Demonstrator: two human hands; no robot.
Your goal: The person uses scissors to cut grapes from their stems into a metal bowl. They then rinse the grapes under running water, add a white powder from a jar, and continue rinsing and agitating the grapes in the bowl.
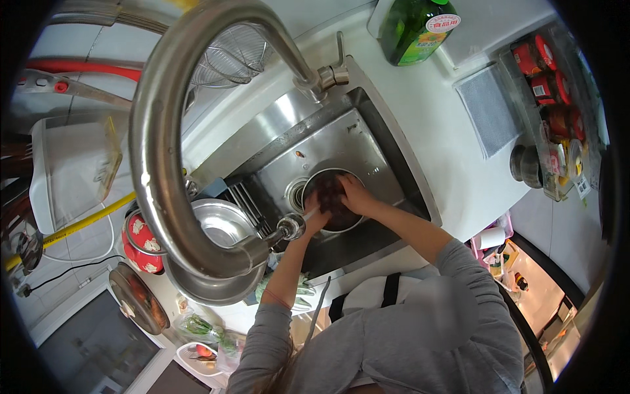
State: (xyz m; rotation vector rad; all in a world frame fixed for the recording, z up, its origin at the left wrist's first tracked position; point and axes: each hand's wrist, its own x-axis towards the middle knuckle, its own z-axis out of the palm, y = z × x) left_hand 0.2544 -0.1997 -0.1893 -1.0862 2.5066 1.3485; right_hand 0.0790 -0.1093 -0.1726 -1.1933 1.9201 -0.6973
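Note:
A round metal bowl (348, 228) sits in the stainless steel sink (359, 141), beside the drain (295, 194). Dark red, roundish pieces (333, 202) lie in it, too blurred for me to name. My left hand (316, 214) reaches over the bowl's left side, its thumb and fingers apart against the dark contents. From the right, my right hand (357, 196) reaches in with its fingers stretched out, and their tips partly disappear among the pieces. Neither hand visibly grips anything.
A large curved faucet (154, 131) arches over the sink's left side. Metal basins (223, 289) stand left of the sink, near a red patterned pot (141, 244) and a lid (138, 299). Beyond the sink stand a green bottle (417, 33) and a grey cloth (491, 108).

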